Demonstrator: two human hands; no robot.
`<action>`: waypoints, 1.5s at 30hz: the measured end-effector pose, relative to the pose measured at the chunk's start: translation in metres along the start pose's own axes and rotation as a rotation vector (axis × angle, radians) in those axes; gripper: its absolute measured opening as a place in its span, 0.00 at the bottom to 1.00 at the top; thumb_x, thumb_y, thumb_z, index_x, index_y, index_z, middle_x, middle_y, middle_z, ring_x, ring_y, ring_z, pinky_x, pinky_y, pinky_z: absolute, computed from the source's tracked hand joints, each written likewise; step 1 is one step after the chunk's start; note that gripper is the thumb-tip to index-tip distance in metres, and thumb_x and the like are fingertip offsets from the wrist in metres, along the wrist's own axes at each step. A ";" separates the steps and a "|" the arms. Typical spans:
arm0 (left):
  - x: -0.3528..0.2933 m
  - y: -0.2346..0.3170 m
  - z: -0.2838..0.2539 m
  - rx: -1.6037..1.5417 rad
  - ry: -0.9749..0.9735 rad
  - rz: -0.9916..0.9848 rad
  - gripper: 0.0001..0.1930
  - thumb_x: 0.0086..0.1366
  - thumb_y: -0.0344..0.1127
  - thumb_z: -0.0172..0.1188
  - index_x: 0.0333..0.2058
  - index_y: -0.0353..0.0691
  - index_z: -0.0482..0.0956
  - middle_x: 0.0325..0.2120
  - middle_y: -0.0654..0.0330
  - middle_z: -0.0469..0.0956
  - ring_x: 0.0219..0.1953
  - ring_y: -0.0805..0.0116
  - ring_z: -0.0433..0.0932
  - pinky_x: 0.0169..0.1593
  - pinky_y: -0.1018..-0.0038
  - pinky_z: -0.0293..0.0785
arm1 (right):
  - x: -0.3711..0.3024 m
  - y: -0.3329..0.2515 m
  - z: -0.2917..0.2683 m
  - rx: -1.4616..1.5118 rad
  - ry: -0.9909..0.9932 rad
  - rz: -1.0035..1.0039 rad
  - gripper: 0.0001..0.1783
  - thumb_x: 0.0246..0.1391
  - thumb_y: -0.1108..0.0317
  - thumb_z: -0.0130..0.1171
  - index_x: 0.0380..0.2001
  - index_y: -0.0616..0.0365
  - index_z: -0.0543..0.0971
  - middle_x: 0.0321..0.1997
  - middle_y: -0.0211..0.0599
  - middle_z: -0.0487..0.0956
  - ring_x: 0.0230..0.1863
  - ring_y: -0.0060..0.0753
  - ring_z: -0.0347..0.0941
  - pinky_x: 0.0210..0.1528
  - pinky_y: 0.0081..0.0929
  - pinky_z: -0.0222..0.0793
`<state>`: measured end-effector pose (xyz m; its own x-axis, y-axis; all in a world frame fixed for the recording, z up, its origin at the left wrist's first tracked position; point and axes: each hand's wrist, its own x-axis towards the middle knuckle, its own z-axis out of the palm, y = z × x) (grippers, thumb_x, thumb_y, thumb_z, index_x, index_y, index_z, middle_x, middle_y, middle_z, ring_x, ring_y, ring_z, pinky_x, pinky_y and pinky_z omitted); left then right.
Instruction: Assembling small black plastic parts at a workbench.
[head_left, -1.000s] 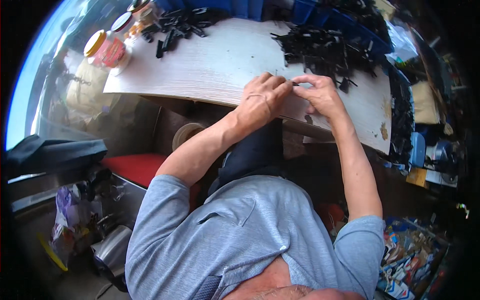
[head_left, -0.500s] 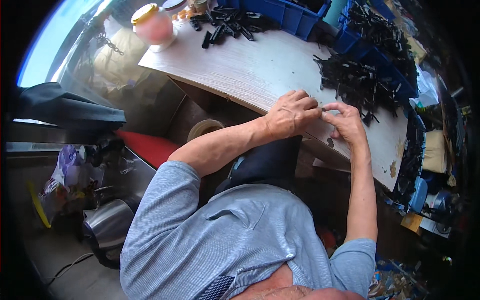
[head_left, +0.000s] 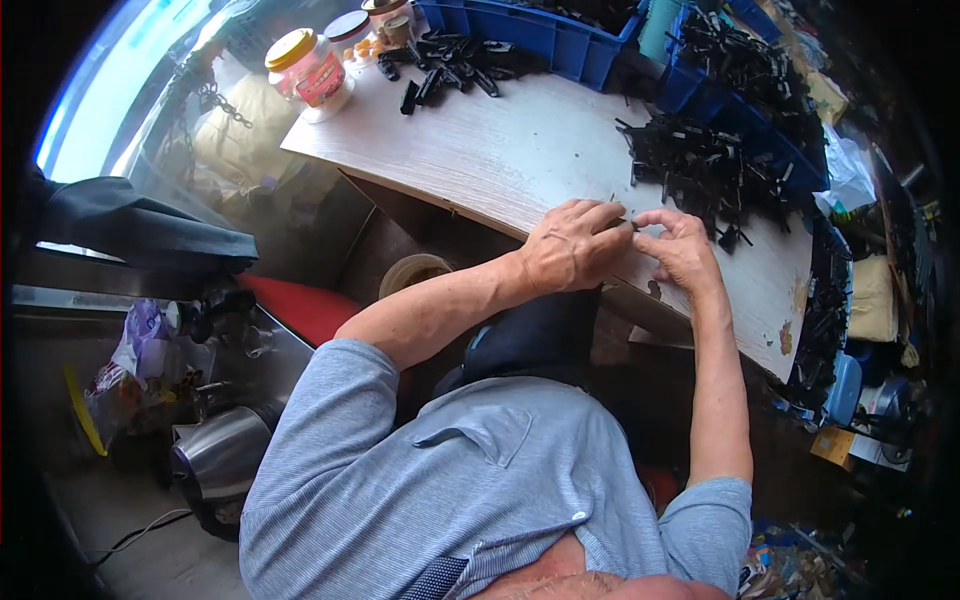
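Observation:
Both hands meet over the front edge of the pale wooden table (head_left: pixel 500 150). My left hand (head_left: pixel 575 248) is closed, its fingers curled and seen from the back; what they hold is hidden. Close beside it on the right, my right hand (head_left: pixel 684 254) makes a pinch with thumb and forefinger. A tiny dark piece shows between the two hands, too small to name. Just beyond my right hand lies a heap of small black plastic parts (head_left: pixel 690 165). A smaller group of longer black parts (head_left: pixel 455 65) lies at the far left of the table.
Blue crates (head_left: pixel 545 35) of black parts line the table's far side and right. A jar with a yellow lid (head_left: pixel 308 75) stands at the far left corner. Below left are a steel kettle (head_left: pixel 225 450) and a roll of tape (head_left: pixel 415 272).
The whole view has shifted slightly. My hands stay together at the table edge, with a small change in the left fingers' position.

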<state>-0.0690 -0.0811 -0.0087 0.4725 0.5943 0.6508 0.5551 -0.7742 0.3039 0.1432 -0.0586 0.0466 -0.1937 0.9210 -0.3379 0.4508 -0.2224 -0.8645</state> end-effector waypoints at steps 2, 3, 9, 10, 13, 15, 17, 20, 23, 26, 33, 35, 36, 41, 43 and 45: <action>0.001 -0.001 0.004 -0.103 -0.003 -0.015 0.24 0.49 0.27 0.69 0.48 0.44 0.80 0.50 0.53 0.77 0.49 0.51 0.79 0.52 0.58 0.76 | 0.002 -0.002 -0.002 -0.075 0.002 0.007 0.15 0.53 0.69 0.70 0.45 0.57 0.84 0.21 0.27 0.78 0.18 0.16 0.69 0.18 0.19 0.65; 0.002 -0.001 0.005 -0.113 -0.006 -0.006 0.24 0.49 0.27 0.69 0.48 0.44 0.80 0.50 0.53 0.77 0.49 0.51 0.79 0.52 0.58 0.76 | 0.003 -0.002 -0.004 -0.150 -0.003 0.016 0.15 0.53 0.68 0.70 0.45 0.57 0.84 0.21 0.29 0.79 0.18 0.17 0.70 0.18 0.20 0.66; 0.013 -0.008 0.024 0.028 -0.024 -0.039 0.18 0.55 0.28 0.65 0.47 0.44 0.82 0.49 0.58 0.81 0.55 0.55 0.78 0.62 0.55 0.68 | 0.021 0.019 -0.015 -0.200 0.089 -0.194 0.18 0.46 0.61 0.72 0.42 0.53 0.87 0.32 0.40 0.84 0.22 0.29 0.78 0.22 0.29 0.77; 0.018 -0.007 0.028 0.042 -0.035 -0.038 0.18 0.55 0.28 0.65 0.46 0.44 0.82 0.48 0.58 0.81 0.55 0.56 0.78 0.62 0.55 0.68 | 0.024 0.022 -0.021 -0.200 0.075 -0.187 0.18 0.46 0.61 0.72 0.42 0.52 0.87 0.32 0.41 0.84 0.22 0.30 0.78 0.22 0.29 0.77; 0.031 -0.001 0.031 0.037 -0.048 -0.035 0.17 0.55 0.28 0.64 0.46 0.45 0.82 0.47 0.59 0.82 0.54 0.56 0.78 0.61 0.56 0.68 | 0.026 0.023 -0.037 -0.200 0.032 -0.147 0.17 0.47 0.61 0.71 0.41 0.53 0.86 0.30 0.41 0.83 0.20 0.31 0.78 0.22 0.29 0.77; 0.037 0.001 0.035 -0.011 -0.052 -0.052 0.18 0.56 0.24 0.63 0.47 0.41 0.83 0.48 0.54 0.82 0.55 0.52 0.78 0.61 0.57 0.70 | 0.028 0.027 -0.042 -0.210 0.036 -0.193 0.17 0.45 0.60 0.71 0.40 0.52 0.86 0.29 0.43 0.84 0.19 0.33 0.78 0.24 0.30 0.77; 0.043 0.003 0.043 -0.069 -0.037 -0.094 0.18 0.56 0.25 0.64 0.48 0.41 0.83 0.47 0.54 0.83 0.55 0.51 0.78 0.61 0.57 0.70 | 0.034 0.032 -0.049 -0.287 0.032 -0.209 0.19 0.44 0.57 0.72 0.40 0.51 0.87 0.28 0.45 0.84 0.20 0.36 0.79 0.29 0.32 0.78; 0.055 0.021 0.042 -0.122 0.033 -0.166 0.20 0.59 0.30 0.66 0.51 0.39 0.81 0.50 0.50 0.81 0.55 0.49 0.77 0.61 0.58 0.70 | 0.033 0.038 -0.060 -0.250 0.056 -0.257 0.23 0.41 0.54 0.72 0.41 0.54 0.86 0.25 0.48 0.83 0.25 0.40 0.81 0.37 0.33 0.79; 0.056 0.020 0.045 -0.246 0.168 -0.255 0.23 0.61 0.35 0.68 0.54 0.36 0.78 0.51 0.46 0.80 0.55 0.48 0.77 0.60 0.59 0.71 | 0.011 0.040 -0.077 -0.006 0.068 -0.164 0.19 0.47 0.58 0.74 0.38 0.59 0.84 0.23 0.37 0.81 0.18 0.28 0.76 0.24 0.26 0.72; 0.050 0.018 0.044 -0.269 0.057 -0.366 0.19 0.64 0.34 0.65 0.52 0.33 0.79 0.49 0.45 0.80 0.53 0.47 0.78 0.61 0.60 0.70 | -0.017 0.049 -0.102 0.234 0.075 -0.016 0.17 0.51 0.63 0.74 0.40 0.59 0.81 0.22 0.30 0.79 0.15 0.20 0.74 0.16 0.18 0.68; 0.059 0.018 0.051 -0.046 0.028 -0.176 0.13 0.60 0.32 0.68 0.44 0.39 0.82 0.43 0.55 0.83 0.50 0.55 0.79 0.55 0.62 0.71 | -0.046 0.086 -0.206 0.578 0.722 -0.146 0.18 0.56 0.64 0.69 0.47 0.60 0.79 0.16 0.28 0.72 0.14 0.27 0.72 0.23 0.34 0.80; 0.059 0.013 0.051 -0.026 0.023 -0.177 0.13 0.60 0.31 0.68 0.43 0.39 0.82 0.43 0.56 0.83 0.50 0.55 0.79 0.54 0.62 0.72 | -0.044 0.079 -0.243 0.740 1.023 -0.238 0.18 0.56 0.62 0.69 0.47 0.58 0.80 0.14 0.29 0.70 0.17 0.32 0.74 0.26 0.40 0.81; 0.058 0.012 0.050 -0.015 0.030 -0.166 0.12 0.59 0.30 0.68 0.43 0.40 0.82 0.42 0.56 0.83 0.49 0.55 0.79 0.54 0.62 0.72 | -0.044 0.075 -0.247 0.696 1.173 -0.196 0.18 0.55 0.61 0.70 0.47 0.57 0.80 0.14 0.29 0.70 0.17 0.32 0.75 0.25 0.40 0.81; 0.053 0.011 0.050 0.026 0.038 -0.157 0.13 0.58 0.29 0.67 0.43 0.40 0.82 0.42 0.57 0.83 0.49 0.55 0.80 0.52 0.63 0.73 | -0.030 0.082 -0.210 0.565 0.967 0.108 0.21 0.50 0.58 0.75 0.42 0.58 0.81 0.14 0.27 0.68 0.11 0.27 0.67 0.19 0.34 0.77; 0.053 0.014 0.050 0.044 0.050 -0.152 0.13 0.58 0.28 0.67 0.43 0.40 0.82 0.43 0.57 0.83 0.49 0.55 0.80 0.52 0.63 0.73 | -0.019 0.086 -0.185 0.417 0.814 0.179 0.21 0.49 0.57 0.77 0.40 0.57 0.81 0.16 0.26 0.69 0.11 0.24 0.66 0.18 0.30 0.75; 0.050 0.012 0.041 0.036 0.050 -0.161 0.13 0.57 0.27 0.67 0.43 0.39 0.82 0.43 0.55 0.83 0.50 0.54 0.80 0.53 0.63 0.74 | -0.005 0.077 -0.167 0.296 0.767 0.201 0.22 0.48 0.56 0.77 0.40 0.57 0.81 0.17 0.25 0.69 0.11 0.23 0.65 0.18 0.28 0.74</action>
<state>-0.0107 -0.0515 -0.0009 0.3414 0.6974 0.6302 0.6450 -0.6615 0.3826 0.3244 -0.0265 0.0442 0.5588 0.7933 -0.2416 0.1458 -0.3808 -0.9131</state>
